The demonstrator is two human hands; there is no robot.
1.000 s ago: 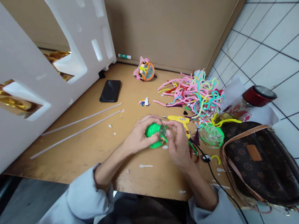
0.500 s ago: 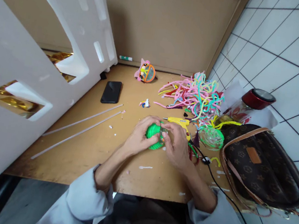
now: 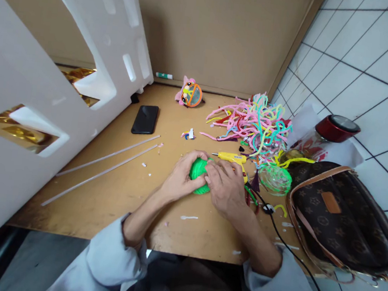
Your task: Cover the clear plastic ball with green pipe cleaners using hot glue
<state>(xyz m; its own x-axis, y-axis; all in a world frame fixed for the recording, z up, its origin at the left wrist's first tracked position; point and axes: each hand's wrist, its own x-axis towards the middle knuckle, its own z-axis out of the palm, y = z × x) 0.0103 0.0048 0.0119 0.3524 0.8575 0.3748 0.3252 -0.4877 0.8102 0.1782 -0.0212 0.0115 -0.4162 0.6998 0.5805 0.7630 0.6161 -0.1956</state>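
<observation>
My left hand (image 3: 183, 175) is closed around the left side of a round, bright green ball (image 3: 198, 170) that looks wound from fuzzy pipe cleaner. Over the ball's right side lies my right hand (image 3: 225, 184), fingers bent and pressed against it, so that side is hidden. Just beyond the right hand is a yellow glue gun (image 3: 232, 157), its black cord running to the lower right. A clear ball partly wrapped in green (image 3: 275, 179) sits to the right of it.
A pile of coloured pipe cleaners (image 3: 258, 125) lies at the back right, beside a red-capped bottle (image 3: 333, 129) and a brown bag (image 3: 348, 216). An orange-and-pink animal figure (image 3: 190, 93), a phone (image 3: 145, 119) and two glue sticks (image 3: 106, 172) lie farther left.
My right hand has turned over the ball, its fingers now covering the clear part that showed before. The left hand keeps its hold in the same place.
</observation>
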